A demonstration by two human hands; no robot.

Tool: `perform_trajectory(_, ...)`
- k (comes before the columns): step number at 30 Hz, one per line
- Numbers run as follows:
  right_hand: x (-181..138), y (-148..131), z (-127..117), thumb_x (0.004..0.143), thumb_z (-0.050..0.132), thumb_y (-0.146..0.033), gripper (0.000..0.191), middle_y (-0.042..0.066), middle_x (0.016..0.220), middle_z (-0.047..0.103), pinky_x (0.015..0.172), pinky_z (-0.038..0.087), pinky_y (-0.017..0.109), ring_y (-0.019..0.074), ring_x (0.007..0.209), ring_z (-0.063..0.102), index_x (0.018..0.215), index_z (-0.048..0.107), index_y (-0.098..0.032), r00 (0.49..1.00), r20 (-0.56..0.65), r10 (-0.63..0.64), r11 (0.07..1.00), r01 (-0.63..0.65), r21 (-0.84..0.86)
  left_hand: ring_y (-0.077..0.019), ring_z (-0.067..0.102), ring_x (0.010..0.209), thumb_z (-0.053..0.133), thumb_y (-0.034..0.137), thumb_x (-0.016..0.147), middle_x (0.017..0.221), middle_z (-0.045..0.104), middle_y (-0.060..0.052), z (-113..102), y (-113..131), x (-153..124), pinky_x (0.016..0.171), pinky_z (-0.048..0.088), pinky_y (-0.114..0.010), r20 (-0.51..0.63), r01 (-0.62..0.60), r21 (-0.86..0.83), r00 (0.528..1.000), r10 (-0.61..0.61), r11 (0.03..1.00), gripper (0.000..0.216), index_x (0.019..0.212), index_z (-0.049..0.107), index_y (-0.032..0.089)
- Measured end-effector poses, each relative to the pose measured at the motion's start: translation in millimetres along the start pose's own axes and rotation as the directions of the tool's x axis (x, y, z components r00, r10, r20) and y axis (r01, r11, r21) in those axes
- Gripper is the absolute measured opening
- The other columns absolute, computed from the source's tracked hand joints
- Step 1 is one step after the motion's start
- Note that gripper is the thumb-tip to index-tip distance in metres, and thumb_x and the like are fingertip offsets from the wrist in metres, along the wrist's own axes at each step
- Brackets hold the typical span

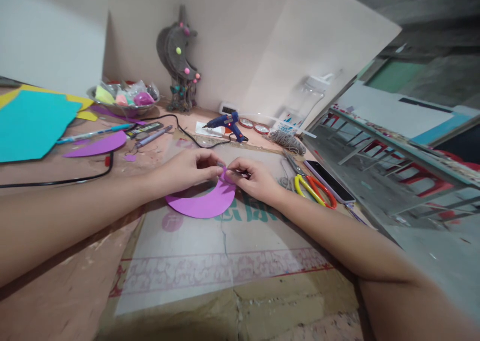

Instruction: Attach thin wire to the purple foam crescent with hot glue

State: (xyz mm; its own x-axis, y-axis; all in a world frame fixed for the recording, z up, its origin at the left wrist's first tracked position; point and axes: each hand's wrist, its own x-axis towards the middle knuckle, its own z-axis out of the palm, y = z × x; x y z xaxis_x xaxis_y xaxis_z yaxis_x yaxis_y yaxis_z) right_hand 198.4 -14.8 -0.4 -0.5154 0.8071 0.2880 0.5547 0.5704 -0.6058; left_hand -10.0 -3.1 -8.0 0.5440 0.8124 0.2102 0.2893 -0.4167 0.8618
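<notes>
A purple crescent cut-out (204, 205), of paper or thin foam, lies over the printed cardboard sheet (180, 261) in front of me. My left hand (191, 171) pinches near its upper tip from the left, thumb and fingers together. From the right, my right hand (255, 178) closes on the same tip, with its thumb and forefinger meeting there. The two sets of fingertips almost touch. What exactly sits between them at the tip is too small to make out.
Behind my hands lies a blue glue gun (227, 126) with its cord. Scissors (313, 183) and a phone (330, 181) are at the right, twine (288, 142) beyond them. At left are turquoise sheets (33, 123), pens and a bowl (123, 108). A decorated grey moon (180, 56) stands at the back.
</notes>
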Motion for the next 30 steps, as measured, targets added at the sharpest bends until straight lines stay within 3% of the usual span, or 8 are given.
perform_trajectory(15,-0.4,1.5,1.3,0.084,0.056,-0.035,0.019,0.001,0.079,0.065,0.06,0.042,0.021,0.0101,0.066,0.055,0.086,0.062,-0.017,0.998,0.052,-0.034,0.999,0.034,-0.006,-0.0134,0.059,0.073,0.056,0.026,0.08,0.082,0.067,-0.002,-0.1,5.5,-2.2,0.066,0.046,-0.024,-0.038,-0.024,-0.005,0.999,0.024,1.0,0.016,0.087,0.065,0.015)
perform_trajectory(19,-1.1,1.6,1.7,0.084,0.056,-0.038,0.022,0.001,0.075,0.064,0.058,0.042,0.021,0.0098,0.064,0.054,0.086,0.062,-0.017,0.999,0.031,-0.034,0.999,0.035,-0.034,-0.0127,0.059,0.07,0.058,0.03,0.08,0.08,0.066,-0.002,0.2,4.6,-1.6,0.063,0.045,-0.023,-0.042,0.0,-0.022,0.999,-0.001,1.0,0.021,0.095,0.063,0.015)
perform_trajectory(24,-2.6,3.4,1.3,0.083,0.057,-0.036,0.019,0.0,0.072,0.062,0.056,0.04,0.02,0.0088,0.061,0.052,0.086,0.062,-0.017,0.999,0.008,-0.047,0.998,0.047,-0.042,-0.0125,0.058,0.067,0.058,0.032,0.081,0.073,0.065,-0.001,0.6,7.0,-1.8,0.06,0.044,-0.022,-0.018,0.049,-0.015,0.999,-0.049,0.999,0.018,0.082,0.064,0.015)
perform_trajectory(30,-1.7,3.2,-4.8,0.09,0.046,-0.044,0.032,0.006,0.093,0.064,0.073,0.045,0.029,0.016,0.081,0.057,0.102,0.058,-0.016,0.992,-0.007,-0.129,0.982,0.127,-0.138,-0.0117,0.059,0.068,0.058,0.026,0.08,0.075,0.065,0.0,1.6,6.6,-2.2,0.063,0.046,-0.023,-0.045,0.017,-0.047,0.999,-0.02,0.999,0.012,0.083,0.063,0.015)
